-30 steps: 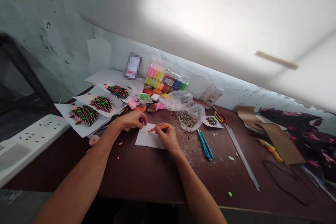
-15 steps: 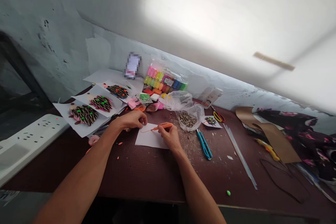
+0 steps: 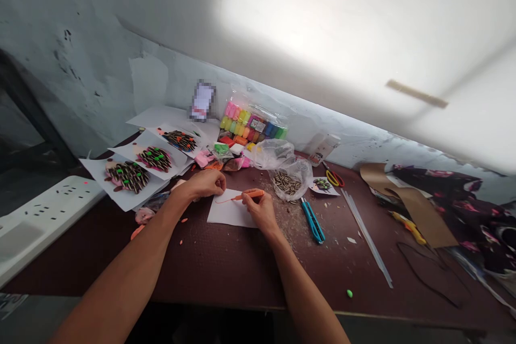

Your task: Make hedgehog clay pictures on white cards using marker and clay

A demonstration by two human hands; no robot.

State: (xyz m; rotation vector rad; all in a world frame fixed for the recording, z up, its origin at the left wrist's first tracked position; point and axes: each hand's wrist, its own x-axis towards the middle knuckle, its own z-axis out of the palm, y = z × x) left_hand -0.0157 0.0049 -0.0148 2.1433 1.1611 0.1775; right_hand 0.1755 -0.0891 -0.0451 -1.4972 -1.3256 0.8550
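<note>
A white sheet of paper (image 3: pixel 229 215) lies on the dark red table, with a thin orange curved line near its upper left. My right hand (image 3: pixel 260 208) grips an orange pen (image 3: pixel 252 194), its tip on the paper beside that line. At the paper's upper left corner rests my left hand (image 3: pixel 209 184), fingers curled and pressed together; whether they pinch anything is too small to tell. Just right of my right hand lie a clear bag of striped seeds (image 3: pixel 286 184) and a blue-handled tool (image 3: pixel 313 221).
Seed-covered figures on paper (image 3: pixel 128 176) lie at the left beside a white power strip (image 3: pixel 48 209). Behind are a phone (image 3: pixel 202 101) and packs of coloured clay (image 3: pixel 252 123). Scissors (image 3: pixel 334 177), clear sticks (image 3: pixel 368 239) and a yellow glue gun (image 3: pixel 409 226) lie right.
The view has shifted very slightly. Both hands and the pen stay almost in the same place on the paper.
</note>
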